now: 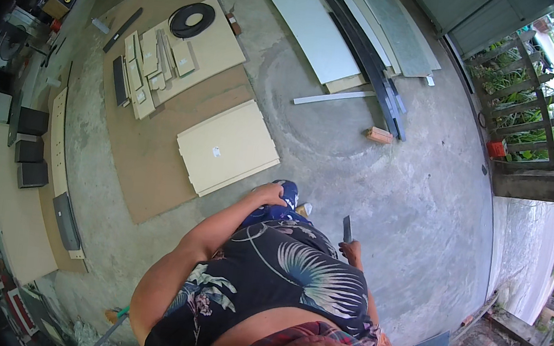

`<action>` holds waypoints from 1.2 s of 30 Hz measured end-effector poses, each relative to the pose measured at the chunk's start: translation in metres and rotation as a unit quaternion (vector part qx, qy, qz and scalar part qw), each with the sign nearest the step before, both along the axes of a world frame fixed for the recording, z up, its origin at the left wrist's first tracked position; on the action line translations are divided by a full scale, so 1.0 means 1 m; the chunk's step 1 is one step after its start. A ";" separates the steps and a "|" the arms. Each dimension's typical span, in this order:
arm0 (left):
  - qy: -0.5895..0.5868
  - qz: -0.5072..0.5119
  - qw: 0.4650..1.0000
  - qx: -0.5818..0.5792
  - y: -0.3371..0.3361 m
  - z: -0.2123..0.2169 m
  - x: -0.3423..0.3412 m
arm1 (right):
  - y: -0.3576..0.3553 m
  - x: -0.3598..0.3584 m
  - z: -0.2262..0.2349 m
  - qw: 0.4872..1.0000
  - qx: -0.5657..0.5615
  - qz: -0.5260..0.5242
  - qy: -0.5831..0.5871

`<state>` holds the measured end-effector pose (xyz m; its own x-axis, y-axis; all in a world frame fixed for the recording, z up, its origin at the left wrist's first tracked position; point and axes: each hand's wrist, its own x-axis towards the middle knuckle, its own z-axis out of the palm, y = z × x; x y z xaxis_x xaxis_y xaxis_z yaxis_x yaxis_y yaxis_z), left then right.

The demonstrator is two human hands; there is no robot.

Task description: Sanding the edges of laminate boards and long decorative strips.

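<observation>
Right hand (pixel 352 251) is wrapped around a thin dark blade-like tool (pixel 347 229), point up by the hip. Left hand (pixel 268 194) rests curled on the knee, holding nothing. Probably smart to keep that tip angled away while walking to the cream panels (pixel 229 147).

The person wears a short-sleeved shirt (pixel 279 276) of dark navy, almost black, printed all over with large pale palm fronds and leaves in white, grey-green and soft pink. The biggest frond spreads in light stripes across the middle of the cloth. The shirt hangs loose and rides up at its lower hem, leaving a bare strip of belly. Below that shows the waistband of plaid shorts (pixel 299 336), checked in red, dark green and cream. Both arms are bare from the short sleeves down, with no watch or glove visible.
</observation>
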<state>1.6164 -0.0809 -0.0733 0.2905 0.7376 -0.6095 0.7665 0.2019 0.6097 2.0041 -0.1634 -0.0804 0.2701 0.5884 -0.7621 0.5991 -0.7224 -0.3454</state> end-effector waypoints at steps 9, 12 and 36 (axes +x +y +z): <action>0.131 -0.096 0.983 -0.085 0.078 0.020 0.080 | 0.096 0.023 -0.005 0.968 -0.067 0.226 0.088; 0.106 -0.115 0.987 -0.046 0.119 0.016 0.091 | 0.133 0.036 -0.031 0.968 -0.027 0.238 0.082; -0.258 -0.186 0.928 -0.191 0.262 0.033 0.186 | 0.377 0.166 0.072 0.842 -0.169 0.456 0.233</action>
